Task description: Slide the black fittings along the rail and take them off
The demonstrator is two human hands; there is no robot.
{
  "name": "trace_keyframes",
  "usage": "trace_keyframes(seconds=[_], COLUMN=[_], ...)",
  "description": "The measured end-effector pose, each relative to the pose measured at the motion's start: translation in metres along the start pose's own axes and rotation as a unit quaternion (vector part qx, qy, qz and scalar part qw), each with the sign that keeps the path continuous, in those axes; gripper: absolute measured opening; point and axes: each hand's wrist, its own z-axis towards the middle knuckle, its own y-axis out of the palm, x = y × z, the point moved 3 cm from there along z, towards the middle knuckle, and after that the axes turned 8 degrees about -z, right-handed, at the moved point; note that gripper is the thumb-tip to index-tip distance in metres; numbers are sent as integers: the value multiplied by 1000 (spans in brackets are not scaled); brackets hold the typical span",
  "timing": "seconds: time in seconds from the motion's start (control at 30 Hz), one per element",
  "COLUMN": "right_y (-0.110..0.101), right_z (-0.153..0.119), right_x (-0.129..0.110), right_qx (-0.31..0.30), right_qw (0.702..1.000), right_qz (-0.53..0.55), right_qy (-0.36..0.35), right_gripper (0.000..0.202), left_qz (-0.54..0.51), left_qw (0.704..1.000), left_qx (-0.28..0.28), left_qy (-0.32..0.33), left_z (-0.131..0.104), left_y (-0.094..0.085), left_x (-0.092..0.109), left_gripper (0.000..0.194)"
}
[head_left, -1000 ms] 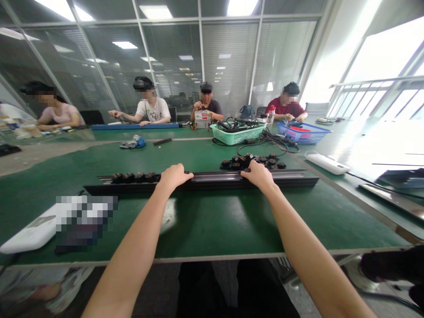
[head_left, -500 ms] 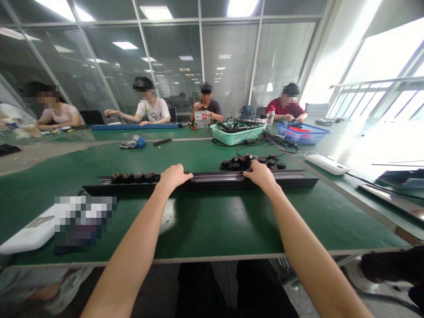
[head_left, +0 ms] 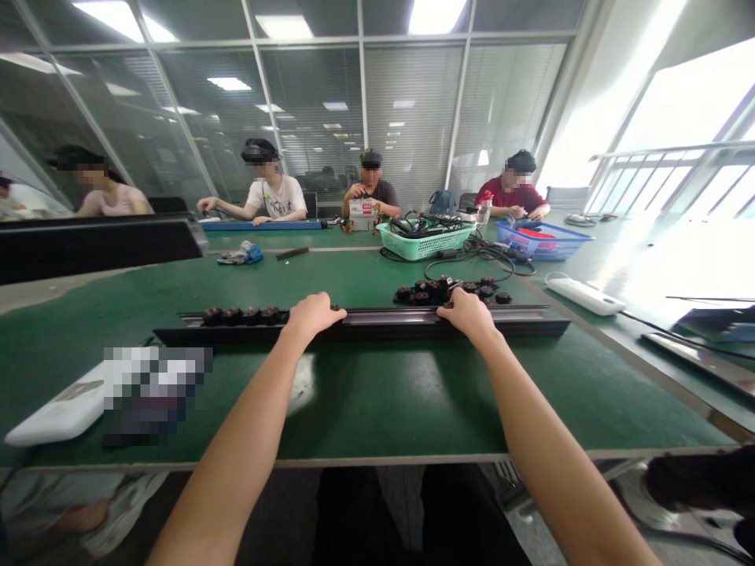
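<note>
A long black rail (head_left: 389, 330) lies across the green table in front of me. My left hand (head_left: 314, 316) is closed at the rail's channel, its fingers round a small black socket module that barely shows. Farther right, my right hand (head_left: 468, 313) pinches something dark at the channel, mostly hidden by the fingers. Several black socket modules (head_left: 252, 316) sit in a row in the rail's left part. Behind my right hand is a pile of similar black modules (head_left: 420, 297) on the table.
A green basket (head_left: 421, 247) of cables and a blue basket (head_left: 546, 250) stand farther back. White power strips (head_left: 583, 295) (head_left: 59, 413) lie right and near left. A long black bar (head_left: 94, 248) juts in at left. Several people sit across the table.
The long black bar has come into view at the left, over the table. The camera view has shifted slightly. My hands stay at the same spots on the rail.
</note>
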Motion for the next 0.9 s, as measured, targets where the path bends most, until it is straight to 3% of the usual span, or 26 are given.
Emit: trace_keyframes(seconds=[0.9], right_y=[5], right_z=[0], right_x=[1], right_qx=[-11], right_qw=[1000], right_qz=[-12], right_qy=[9], right_gripper=[41], left_qz=[-19], left_qw=[1000], left_qx=[21], left_qy=[3], left_z=[-17], left_y=[-1], left_x=[13], left_gripper=[56])
